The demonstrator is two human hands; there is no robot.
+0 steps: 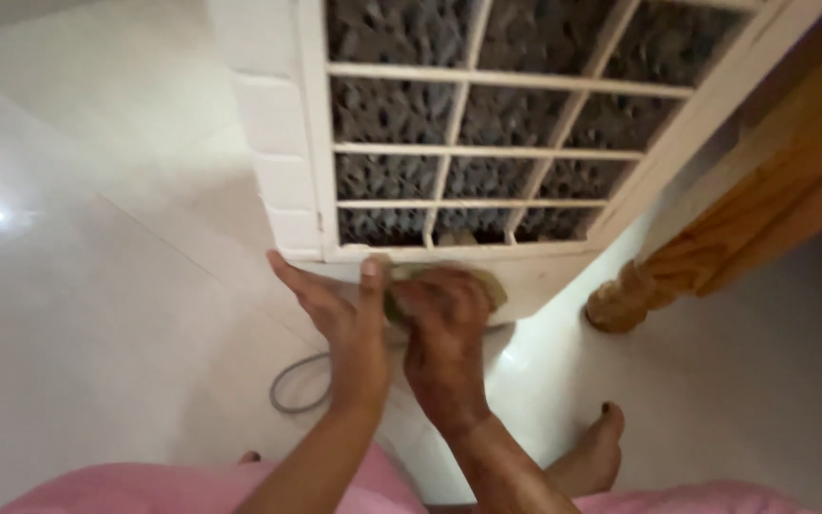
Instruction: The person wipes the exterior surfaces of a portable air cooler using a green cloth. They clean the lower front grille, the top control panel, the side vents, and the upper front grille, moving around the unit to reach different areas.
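Observation:
A white air cooler [283,162] stands on the floor in front of me, its back a white grille [468,148] over dark padding. My left hand [340,309] rests flat against the cooler's lower edge, fingers spread, thumb up. My right hand [444,328] presses a greenish cloth [492,286] against the white base panel just below the grille. The cloth is mostly hidden under my fingers and blurred.
A grey cable [287,385] loops on the white tiled floor [97,314] under the cooler. A carved wooden furniture leg [625,300] stands to the right. My bare foot [596,447] and pink garment [145,490] are at the bottom.

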